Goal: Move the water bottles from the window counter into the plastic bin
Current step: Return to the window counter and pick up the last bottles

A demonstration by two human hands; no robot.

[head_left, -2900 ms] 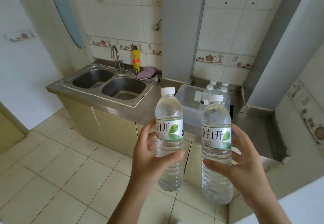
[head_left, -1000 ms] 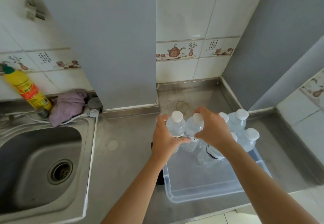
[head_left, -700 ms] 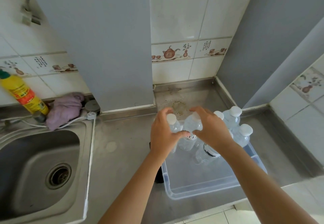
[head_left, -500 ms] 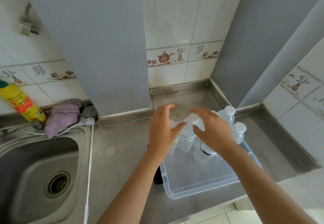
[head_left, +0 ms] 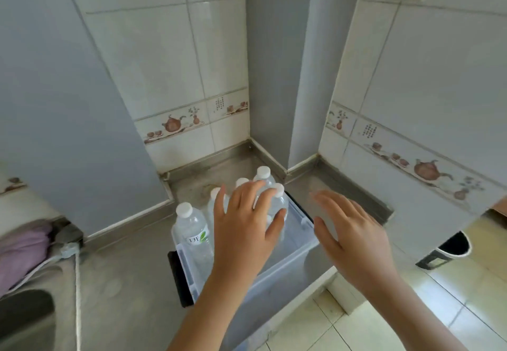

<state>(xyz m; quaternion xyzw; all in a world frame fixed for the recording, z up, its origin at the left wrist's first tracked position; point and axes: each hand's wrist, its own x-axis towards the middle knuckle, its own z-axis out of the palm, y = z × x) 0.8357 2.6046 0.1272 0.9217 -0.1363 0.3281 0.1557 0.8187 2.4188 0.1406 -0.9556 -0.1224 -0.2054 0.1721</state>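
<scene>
A clear plastic bin (head_left: 297,250) sits on the steel counter (head_left: 129,271) at its front edge. Several clear water bottles with white caps stand upright inside it; the nearest bottle (head_left: 192,231) is at the bin's left side, and others (head_left: 264,179) cluster toward the back. My left hand (head_left: 244,230) hovers over the bin with fingers spread, holding nothing and covering part of the bottles. My right hand (head_left: 348,235) is open too, above the bin's right rim.
A purple cloth (head_left: 20,243) and a white cord (head_left: 76,282) lie at the left by the sink's edge (head_left: 24,312). Tiled walls and a grey column (head_left: 277,76) close the corner behind the bin. A dark waste bin (head_left: 450,249) stands on the tiled floor at the right.
Both hands have let go of the two bottles, which now stand in the bin, and have lifted back with fingers spread. The view has swung to the right.
</scene>
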